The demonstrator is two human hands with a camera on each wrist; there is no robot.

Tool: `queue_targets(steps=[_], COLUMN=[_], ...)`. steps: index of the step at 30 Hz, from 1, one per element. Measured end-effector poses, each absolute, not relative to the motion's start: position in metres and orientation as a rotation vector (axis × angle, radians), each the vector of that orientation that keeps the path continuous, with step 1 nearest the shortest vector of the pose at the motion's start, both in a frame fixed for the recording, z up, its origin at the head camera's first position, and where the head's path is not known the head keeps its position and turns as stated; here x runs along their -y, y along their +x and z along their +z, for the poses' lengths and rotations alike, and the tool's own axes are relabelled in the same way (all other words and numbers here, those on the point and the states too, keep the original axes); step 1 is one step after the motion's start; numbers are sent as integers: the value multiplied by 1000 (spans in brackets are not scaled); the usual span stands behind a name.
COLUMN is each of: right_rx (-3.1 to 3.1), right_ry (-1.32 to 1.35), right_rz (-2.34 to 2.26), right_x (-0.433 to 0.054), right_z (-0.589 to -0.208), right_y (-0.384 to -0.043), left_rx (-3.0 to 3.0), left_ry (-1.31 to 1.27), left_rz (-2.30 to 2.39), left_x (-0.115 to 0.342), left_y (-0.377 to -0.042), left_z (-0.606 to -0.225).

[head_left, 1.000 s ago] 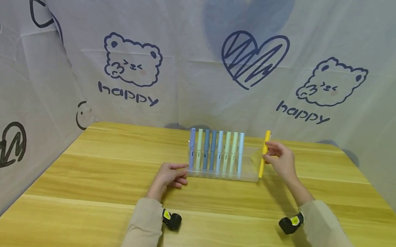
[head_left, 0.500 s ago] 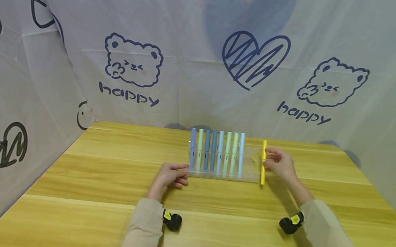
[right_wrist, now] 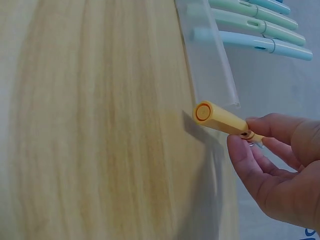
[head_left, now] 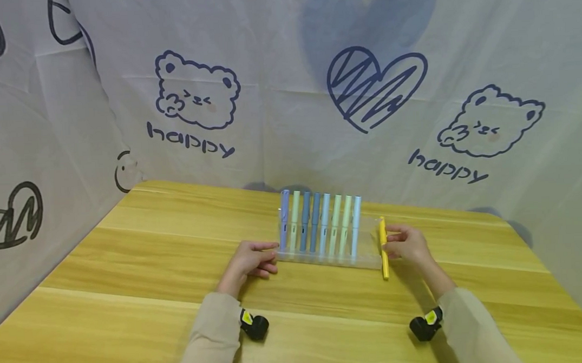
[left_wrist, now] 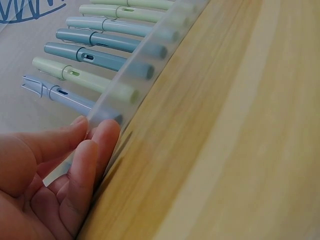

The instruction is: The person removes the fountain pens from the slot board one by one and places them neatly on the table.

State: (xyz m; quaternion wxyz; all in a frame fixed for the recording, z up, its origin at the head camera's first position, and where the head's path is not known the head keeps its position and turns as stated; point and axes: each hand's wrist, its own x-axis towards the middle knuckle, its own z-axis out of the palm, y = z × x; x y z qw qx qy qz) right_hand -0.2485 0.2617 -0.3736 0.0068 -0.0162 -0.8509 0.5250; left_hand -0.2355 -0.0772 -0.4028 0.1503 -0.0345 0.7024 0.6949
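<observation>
A clear plastic pen stand (head_left: 330, 259) holds a row of several capped pens in purple, pale green and blue. At its left end my left hand (head_left: 250, 259) pinches the corner of the front lip, thumb and finger on either side in the left wrist view. My right hand (head_left: 407, 245) pinches a yellow pen (head_left: 384, 253) around its middle, beside the stand's right end. In the right wrist view the yellow pen (right_wrist: 222, 119) points its blunt end toward the camera, close to the lip's corner. The light blue pen (head_left: 356, 227) is the rightmost one in the row.
The stand sits toward the back of a wood-grain table (head_left: 327, 331). A white cloth with drawn bears and hearts (head_left: 288, 122) hangs right behind the table. A black camera (head_left: 255, 327) is strapped on the left wrist, another black camera (head_left: 424, 327) on the right.
My right hand has moved the yellow pen left and lower, up to the stand's right end. The pen has turned from leaning right to nearly upright. My left hand has stayed in place.
</observation>
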Motion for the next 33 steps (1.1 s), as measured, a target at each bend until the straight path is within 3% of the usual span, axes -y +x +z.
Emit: queue_targets(steps=[33], right_rx=[2778], right_ry=[-134], right_rz=[1684], right_x=[-258], right_z=[-385], right_y=[-255], left_rx=[-2017], left_ry=[-134], left_rz=[2003], left_x=[77], left_y=[-235], left_z=[-402])
